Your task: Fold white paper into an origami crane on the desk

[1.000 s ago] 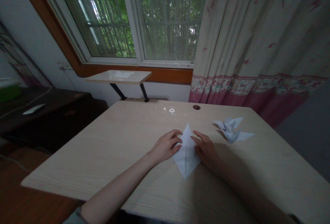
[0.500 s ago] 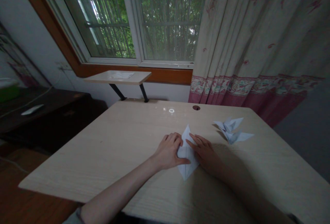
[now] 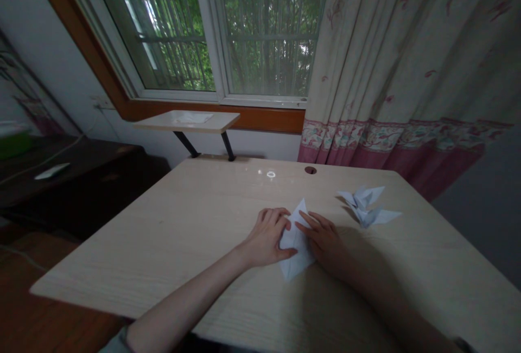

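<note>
A white sheet of folded paper (image 3: 296, 242), kite-shaped with a point at its far end, lies on the desk between my hands. My left hand (image 3: 269, 236) grips its left edge, with the thumb laid across the lower part and the fingers curled by the upper edge. From the other side, my right hand (image 3: 323, 239) holds the right edge, its fingertips pressed on the upper part; its thumb is hidden. Two white folded paper cranes (image 3: 368, 206) stand close together on the desk, beyond my right hand.
The pale wooden desk (image 3: 183, 233) has a round cable hole (image 3: 310, 170) near its back edge. A small raised shelf (image 3: 187, 120) with papers on it stands at the back left. Behind are a window (image 3: 264, 33) and a long curtain (image 3: 386, 71).
The paper's far point has swung slightly to the right and its near point slightly left, so the sheet sits more tilted. Both hands stay on it, almost in place.
</note>
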Demonstrator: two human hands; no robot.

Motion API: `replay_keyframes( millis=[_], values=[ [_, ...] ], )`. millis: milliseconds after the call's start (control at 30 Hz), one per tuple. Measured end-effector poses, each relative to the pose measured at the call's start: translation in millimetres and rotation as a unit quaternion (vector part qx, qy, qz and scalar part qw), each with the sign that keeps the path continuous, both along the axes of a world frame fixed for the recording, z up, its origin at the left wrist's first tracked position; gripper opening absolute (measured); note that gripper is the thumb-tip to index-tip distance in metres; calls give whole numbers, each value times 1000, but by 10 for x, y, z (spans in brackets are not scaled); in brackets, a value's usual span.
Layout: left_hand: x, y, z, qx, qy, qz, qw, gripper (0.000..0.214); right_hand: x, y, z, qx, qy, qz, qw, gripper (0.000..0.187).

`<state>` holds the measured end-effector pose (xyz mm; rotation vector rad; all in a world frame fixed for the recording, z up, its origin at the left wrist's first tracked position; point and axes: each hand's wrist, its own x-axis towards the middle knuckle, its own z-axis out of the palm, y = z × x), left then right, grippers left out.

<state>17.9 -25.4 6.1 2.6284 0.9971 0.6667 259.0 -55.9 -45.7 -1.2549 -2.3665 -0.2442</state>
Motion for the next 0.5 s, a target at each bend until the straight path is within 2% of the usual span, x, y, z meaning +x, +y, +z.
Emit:
replay_keyframes(
  millis=[233,500],
  values=[
    [-36,13,25,29,-21,-28,999,36,44,21,8,-24,37,33,998,51],
    [-107,78,28,52,-34,-48,997,24,15,-43,82,-63,41,6,997,61]
  ],
)
